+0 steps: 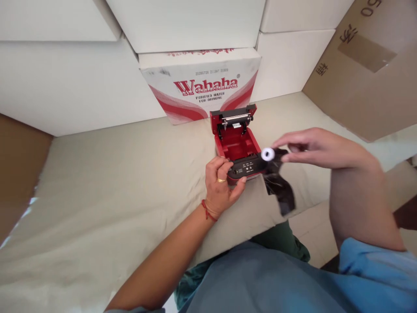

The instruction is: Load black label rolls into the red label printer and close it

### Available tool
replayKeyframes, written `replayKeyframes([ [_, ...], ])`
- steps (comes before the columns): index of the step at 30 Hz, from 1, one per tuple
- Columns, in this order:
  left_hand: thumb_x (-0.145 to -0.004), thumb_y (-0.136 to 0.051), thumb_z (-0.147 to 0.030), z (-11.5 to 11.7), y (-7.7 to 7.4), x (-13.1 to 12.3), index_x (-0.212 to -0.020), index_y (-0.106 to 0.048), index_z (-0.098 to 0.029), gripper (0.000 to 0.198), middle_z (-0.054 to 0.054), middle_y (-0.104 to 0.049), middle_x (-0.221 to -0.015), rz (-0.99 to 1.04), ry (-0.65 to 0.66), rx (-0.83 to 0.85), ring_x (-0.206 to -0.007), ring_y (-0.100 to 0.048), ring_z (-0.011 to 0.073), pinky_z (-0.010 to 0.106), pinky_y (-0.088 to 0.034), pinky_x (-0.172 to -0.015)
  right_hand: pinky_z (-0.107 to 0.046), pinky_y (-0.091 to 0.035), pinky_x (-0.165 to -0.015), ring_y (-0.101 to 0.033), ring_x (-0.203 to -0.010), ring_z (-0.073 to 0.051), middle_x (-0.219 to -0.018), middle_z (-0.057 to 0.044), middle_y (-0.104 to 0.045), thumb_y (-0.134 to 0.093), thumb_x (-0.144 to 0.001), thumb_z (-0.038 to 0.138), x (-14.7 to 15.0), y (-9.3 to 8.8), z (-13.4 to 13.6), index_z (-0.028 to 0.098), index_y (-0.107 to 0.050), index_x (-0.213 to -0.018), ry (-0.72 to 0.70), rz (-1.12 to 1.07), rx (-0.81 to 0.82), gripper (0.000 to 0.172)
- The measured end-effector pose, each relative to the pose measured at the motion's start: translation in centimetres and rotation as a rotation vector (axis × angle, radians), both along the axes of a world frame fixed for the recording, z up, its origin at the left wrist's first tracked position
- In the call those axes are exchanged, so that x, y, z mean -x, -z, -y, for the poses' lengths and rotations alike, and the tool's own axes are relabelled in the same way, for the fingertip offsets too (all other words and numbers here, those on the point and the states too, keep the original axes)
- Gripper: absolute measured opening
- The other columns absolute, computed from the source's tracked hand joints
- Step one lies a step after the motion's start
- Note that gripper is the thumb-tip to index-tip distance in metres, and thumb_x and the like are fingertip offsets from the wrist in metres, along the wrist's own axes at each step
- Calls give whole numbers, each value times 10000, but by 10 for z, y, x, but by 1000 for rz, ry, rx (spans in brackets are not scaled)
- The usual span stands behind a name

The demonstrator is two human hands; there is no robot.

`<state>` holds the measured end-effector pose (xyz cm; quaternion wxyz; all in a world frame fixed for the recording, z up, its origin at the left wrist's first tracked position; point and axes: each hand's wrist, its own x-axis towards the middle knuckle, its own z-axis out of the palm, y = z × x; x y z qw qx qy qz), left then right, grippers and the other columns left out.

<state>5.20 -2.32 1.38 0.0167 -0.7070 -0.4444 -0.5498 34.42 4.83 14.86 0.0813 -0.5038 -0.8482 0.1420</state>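
Observation:
A small red and black printer (240,145) stands on the cloth-covered surface with its lid raised, and its red inner bay shows. My left hand (222,180) grips the front left corner of the black panel, thumb at the front and fingers over the top. Beside the printer's right front edge, my right hand (308,148) pinches a roll of black ribbon (280,191) between thumb and fingers. One end of the roll shows a white ring-shaped core (267,154). A loose length of the shiny black ribbon hangs down over the cloth edge. The fingertips are slightly blurred.
Behind the printer stands a white and red Wahaha water carton (205,87). White boxes (81,87) are stacked along the back. A brown cardboard box (365,78) stands at the right, another brown panel at the far left. The beige cloth (114,182) has its front edge near my body.

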Motion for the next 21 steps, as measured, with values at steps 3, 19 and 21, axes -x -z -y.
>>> replayKeyframes([
  [3, -952, -699, -308, 2, 0, 0, -1467, -498, -235, 558, 136, -608, -1269, -27, -32, -96, -1276, -611, 311, 516, -562, -1091, -415, -576, -949, -760, -1101, -312, -1175, -76, -842, -758, -950, 527, 47, 9, -19, 308, -799, -1302, -47, 14, -16, 417],
  [19, -949, -656, -168, 10, -3, -2, -1380, -679, -290, 449, 48, -821, -1226, -223, 28, -131, -1312, -735, 253, 518, -411, -1275, -410, -586, -894, -780, -1126, -319, -1290, -61, -840, -696, -904, 162, 136, 26, -48, 303, -798, -1333, -74, 168, -65, 463],
  [21, -963, -633, -167, 10, -5, -3, -1359, -687, -274, 414, 44, -836, -1204, -244, 22, -134, -1294, -748, 247, 524, -400, -1284, -427, -592, -970, -773, -1166, -309, -1315, -51, -832, -691, -926, 192, 135, 20, -41, 293, -777, -1372, -107, 45, -51, 466],
])
